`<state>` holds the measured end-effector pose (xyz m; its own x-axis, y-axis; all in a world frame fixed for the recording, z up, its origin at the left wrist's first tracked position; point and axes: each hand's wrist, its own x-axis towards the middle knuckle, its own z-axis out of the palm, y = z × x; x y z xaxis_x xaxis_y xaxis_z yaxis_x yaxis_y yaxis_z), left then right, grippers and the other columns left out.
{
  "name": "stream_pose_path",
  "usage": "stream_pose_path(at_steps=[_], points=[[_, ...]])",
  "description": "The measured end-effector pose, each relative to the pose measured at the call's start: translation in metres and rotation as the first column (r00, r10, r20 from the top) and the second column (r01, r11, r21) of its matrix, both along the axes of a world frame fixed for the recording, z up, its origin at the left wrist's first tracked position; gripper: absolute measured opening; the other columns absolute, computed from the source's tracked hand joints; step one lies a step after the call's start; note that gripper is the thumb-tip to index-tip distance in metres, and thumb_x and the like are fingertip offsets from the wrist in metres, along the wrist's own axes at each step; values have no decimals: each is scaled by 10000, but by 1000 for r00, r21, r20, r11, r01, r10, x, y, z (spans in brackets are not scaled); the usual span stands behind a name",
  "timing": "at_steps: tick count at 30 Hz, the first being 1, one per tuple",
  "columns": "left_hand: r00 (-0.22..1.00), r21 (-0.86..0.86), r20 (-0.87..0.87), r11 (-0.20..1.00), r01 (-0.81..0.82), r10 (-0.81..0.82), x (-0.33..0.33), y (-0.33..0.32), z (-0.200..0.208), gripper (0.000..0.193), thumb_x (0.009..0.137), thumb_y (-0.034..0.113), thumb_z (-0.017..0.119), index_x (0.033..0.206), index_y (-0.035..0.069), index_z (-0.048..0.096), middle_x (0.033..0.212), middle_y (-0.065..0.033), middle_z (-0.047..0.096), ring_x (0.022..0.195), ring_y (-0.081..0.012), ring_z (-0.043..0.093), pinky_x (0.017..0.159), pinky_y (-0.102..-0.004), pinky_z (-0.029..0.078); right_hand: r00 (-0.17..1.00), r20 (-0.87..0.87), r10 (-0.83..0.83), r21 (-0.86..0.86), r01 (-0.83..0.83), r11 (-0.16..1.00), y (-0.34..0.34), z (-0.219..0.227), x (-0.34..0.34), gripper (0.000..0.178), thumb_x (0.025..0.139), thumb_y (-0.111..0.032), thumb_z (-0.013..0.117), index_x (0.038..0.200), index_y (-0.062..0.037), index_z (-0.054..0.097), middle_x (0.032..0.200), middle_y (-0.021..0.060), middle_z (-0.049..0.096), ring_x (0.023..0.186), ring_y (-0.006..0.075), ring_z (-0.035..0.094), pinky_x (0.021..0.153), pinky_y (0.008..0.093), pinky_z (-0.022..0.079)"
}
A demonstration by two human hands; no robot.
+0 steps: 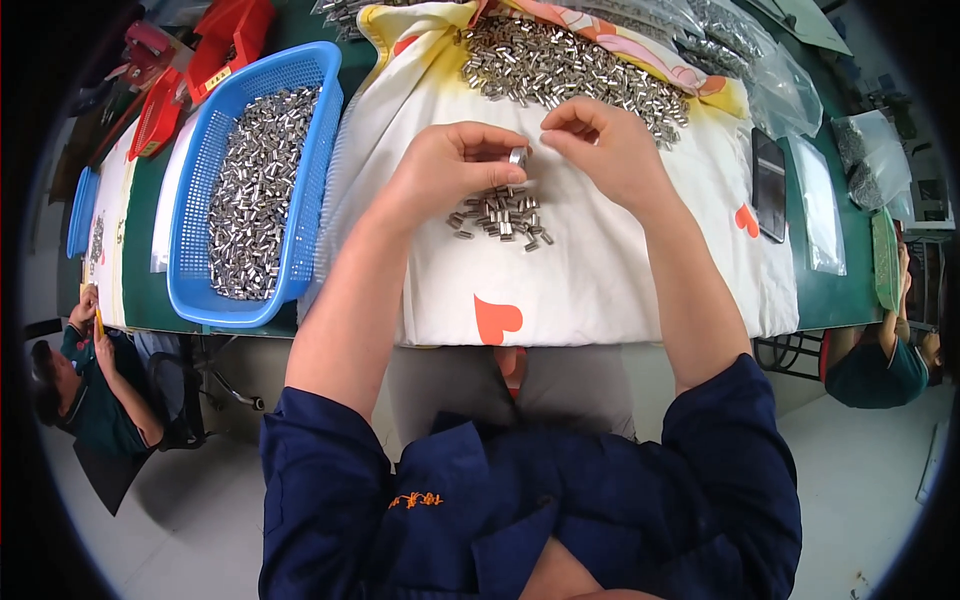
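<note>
My left hand (465, 165) is closed, holding a small shiny round metal piece (518, 157) between thumb and fingers; its exact kind is unclear. Just to the right, my right hand (598, 140) has its thumb and fingertips pressed together. Whatever may be in that pinch is too small to make out. Below the hands, a small heap of short metal cylinders (505, 215) lies on a white cloth (600, 285) with orange hearts. Beyond the hands spreads a much larger pile of the same cylinders (560, 65).
At left stands a blue plastic basket (180, 250) full of metal cylinders, with red bins (232, 40) behind it. A dark phone (769, 185) and clear plastic bags (820, 200) lie at right. Two other people (110, 390) sit at far left and far right.
</note>
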<state>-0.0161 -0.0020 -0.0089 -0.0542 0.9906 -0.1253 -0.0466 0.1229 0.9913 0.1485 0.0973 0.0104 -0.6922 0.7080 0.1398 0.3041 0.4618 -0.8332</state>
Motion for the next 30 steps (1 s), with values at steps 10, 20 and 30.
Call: stream_pose_path(at_steps=[10,20,30], points=[[1000,49,21,999,1,-3,1,3,0,266,726,26,635,985,-8,582,847,-46,619,766,-78,578,695,-193,462,917,306,-255,655,-9,756,25,-23,-49,121,694,-173,562,684,-56,593,711,113,593,711,278,564,638,379,444],[991,67,91,992,-103,97,-1,7,-5,291,729,23,628,1006,-30,560,861,-74,615,773,-107,588,704,-210,465,942,299,-150,601,-64,796,10,-18,-26,76,670,-107,556,684,-34,570,733,140,589,686,290,562,630,376,443],[986,51,141,994,-99,91,-7,5,-5,332,719,19,636,1036,-18,545,846,-61,615,756,-98,575,685,-202,459,988,-152,-16,-140,-5,990,-20,2,-11,77,700,-61,615,772,-38,598,690,-21,570,644,58,496,606,207,417]])
